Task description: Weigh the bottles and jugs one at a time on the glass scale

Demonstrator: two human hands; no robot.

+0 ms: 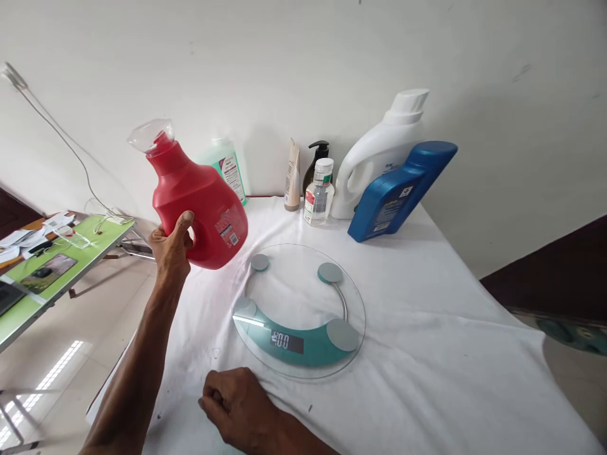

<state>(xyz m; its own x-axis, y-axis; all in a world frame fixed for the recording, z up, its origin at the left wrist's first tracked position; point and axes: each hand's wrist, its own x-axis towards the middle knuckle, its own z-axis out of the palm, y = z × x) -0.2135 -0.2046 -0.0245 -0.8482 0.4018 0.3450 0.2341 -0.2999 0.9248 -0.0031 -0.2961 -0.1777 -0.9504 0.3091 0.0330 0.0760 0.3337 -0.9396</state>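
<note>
**Red bottle grasped at the far left of the glass scale**

The red bottle (208, 196) was at the far left of the glass scale (313, 351), apparently lifted above the white cloth (408, 366). Its long axis was slanted: the neck, with a clear cap-like piece (145, 134) over it, pointed upward and away from the scale, while the broad base pointed down toward it. The left hand (173, 246) grasped the bottle by its handle, probably because this allows one hand to hold such a wide body.

The right hand (237, 404) was curled into a loose fist at the near side of the scale, with no object visible in it; perhaps one hand was enough. The scale lay flat with its display (287, 342) at the near side, I suppose for easy reading.

Beyond the scale stood a green bottle (230, 167), a beige tube (293, 177), a dark pump bottle (310, 172) behind a clear bottle (318, 196), a white jug (379, 148) and a blue bottle (398, 193), perhaps placed there to leave room for the scale. A green table (107, 232) was well apart, left of the scale.
</note>
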